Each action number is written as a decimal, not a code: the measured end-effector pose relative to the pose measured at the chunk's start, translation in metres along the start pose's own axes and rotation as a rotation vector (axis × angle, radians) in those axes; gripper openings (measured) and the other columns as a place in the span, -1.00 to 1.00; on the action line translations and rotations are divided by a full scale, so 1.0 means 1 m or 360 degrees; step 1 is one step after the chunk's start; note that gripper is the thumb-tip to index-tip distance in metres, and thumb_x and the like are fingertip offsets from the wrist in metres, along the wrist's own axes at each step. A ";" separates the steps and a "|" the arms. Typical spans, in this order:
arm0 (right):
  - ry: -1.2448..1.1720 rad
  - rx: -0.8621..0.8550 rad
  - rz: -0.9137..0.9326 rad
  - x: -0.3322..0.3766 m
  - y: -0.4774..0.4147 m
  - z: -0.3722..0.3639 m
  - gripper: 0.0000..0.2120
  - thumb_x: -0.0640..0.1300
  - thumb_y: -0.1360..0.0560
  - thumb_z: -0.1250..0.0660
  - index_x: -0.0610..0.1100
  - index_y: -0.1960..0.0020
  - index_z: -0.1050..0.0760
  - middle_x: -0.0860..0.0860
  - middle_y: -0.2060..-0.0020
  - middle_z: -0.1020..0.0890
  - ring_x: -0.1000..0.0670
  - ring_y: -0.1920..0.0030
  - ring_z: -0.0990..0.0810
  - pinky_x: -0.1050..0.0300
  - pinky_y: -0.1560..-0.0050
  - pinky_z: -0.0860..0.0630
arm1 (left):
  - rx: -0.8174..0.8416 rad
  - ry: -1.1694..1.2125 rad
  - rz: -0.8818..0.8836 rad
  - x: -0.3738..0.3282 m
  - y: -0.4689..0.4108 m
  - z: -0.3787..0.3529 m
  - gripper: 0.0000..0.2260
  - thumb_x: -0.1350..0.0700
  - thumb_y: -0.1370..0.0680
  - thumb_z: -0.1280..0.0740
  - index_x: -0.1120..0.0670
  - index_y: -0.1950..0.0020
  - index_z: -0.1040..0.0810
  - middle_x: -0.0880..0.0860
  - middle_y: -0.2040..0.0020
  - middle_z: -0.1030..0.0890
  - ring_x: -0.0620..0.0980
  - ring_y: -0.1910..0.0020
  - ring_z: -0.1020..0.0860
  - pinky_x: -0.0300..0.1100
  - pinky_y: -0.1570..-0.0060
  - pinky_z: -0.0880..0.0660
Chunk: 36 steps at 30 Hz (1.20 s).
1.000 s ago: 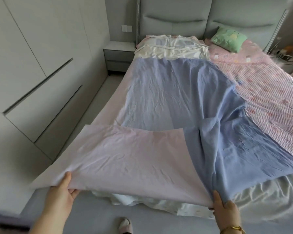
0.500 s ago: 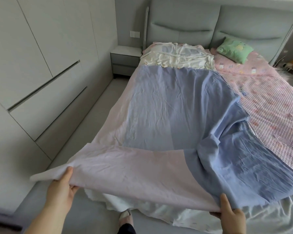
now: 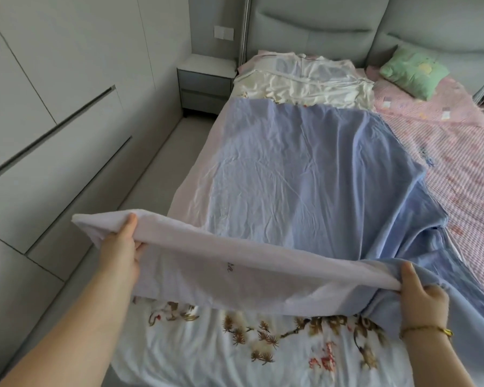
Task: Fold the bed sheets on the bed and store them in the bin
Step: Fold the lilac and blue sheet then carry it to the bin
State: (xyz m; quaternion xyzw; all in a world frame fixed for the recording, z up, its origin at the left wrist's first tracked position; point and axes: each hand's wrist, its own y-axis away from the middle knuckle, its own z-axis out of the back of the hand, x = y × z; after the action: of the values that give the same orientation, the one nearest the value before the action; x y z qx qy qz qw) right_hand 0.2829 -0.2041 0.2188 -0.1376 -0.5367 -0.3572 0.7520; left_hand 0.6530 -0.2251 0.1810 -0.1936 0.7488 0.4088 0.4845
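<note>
Both the left hand (image 3: pixel 120 248) and right hand (image 3: pixel 419 300) pinch the near hem of the blue-and-lilac bed sheet (image 3: pixel 305 174), raised over the foot of the bed (image 3: pixel 458 166); I hold them well apart, likely to fold it evenly.

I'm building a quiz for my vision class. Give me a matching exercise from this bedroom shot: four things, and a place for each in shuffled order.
Things
1. green pillow
2. nightstand
3. blue sheet
4. flowered white sheet

Places
A. near edge gripped by the left hand and right hand
B. nearest the camera, under the lifted edge
C. far right, near the headboard
D. on the floor, left of the headboard

Pairs: 1-C, 2-D, 3-A, 4-B
</note>
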 end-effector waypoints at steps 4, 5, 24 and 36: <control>0.0099 0.0009 0.0033 0.027 -0.030 -0.033 -0.58 -0.11 -0.57 -0.18 -0.49 -0.15 -0.41 -0.41 -0.10 -0.50 -0.25 0.02 -0.48 -0.09 -0.10 -0.39 | 0.0045 -0.0087 -0.0060 -0.012 -0.030 -0.047 -0.58 0.08 -0.60 -0.20 0.21 -0.41 -0.26 0.13 -0.18 -0.46 0.00 -0.05 -0.46 -0.22 -0.07 -0.40; 0.0134 0.0024 0.0029 0.032 -0.043 -0.044 -0.58 -0.11 -0.57 -0.18 -0.50 -0.16 -0.41 -0.41 -0.11 -0.49 -0.25 0.02 -0.47 -0.11 -0.11 -0.39 | 0.0049 -0.0131 -0.0053 -0.012 -0.041 -0.059 -0.59 0.09 -0.60 -0.20 0.21 -0.40 -0.27 0.15 -0.22 -0.46 0.02 -0.09 -0.48 -0.21 -0.07 -0.41; 0.0842 0.0559 -0.0067 -0.082 -0.191 -0.039 -0.75 -0.33 -0.55 -0.16 -0.24 -0.19 -0.48 -0.23 -0.20 -0.51 -0.22 -0.24 -0.45 0.48 0.20 -0.34 | 0.0948 -0.1691 0.0022 0.148 -0.032 -0.153 -0.62 0.21 -0.58 -0.21 0.14 -0.40 -0.34 0.10 -0.41 -0.36 0.07 -0.41 -0.29 -0.15 -0.31 -0.21; 0.0751 0.0212 -0.0298 -0.173 -0.382 0.172 -0.72 -0.36 -0.52 -0.21 -0.38 -0.22 -0.45 -0.31 -0.12 -0.55 -0.26 -0.14 -0.49 0.09 -0.12 -0.33 | 0.1371 -0.1800 -0.0241 0.306 0.193 -0.346 -0.70 0.19 -0.57 -0.24 0.08 -0.30 -0.47 0.07 -0.30 -0.48 0.02 -0.31 -0.41 -0.25 -0.20 -0.29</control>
State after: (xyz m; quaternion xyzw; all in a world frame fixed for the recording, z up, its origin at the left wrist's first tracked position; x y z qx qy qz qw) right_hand -0.1301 -0.3051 0.0611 0.0496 -0.3792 -0.4114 0.8273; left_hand 0.1846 -0.3552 0.0604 0.2051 0.4622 0.0797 0.8591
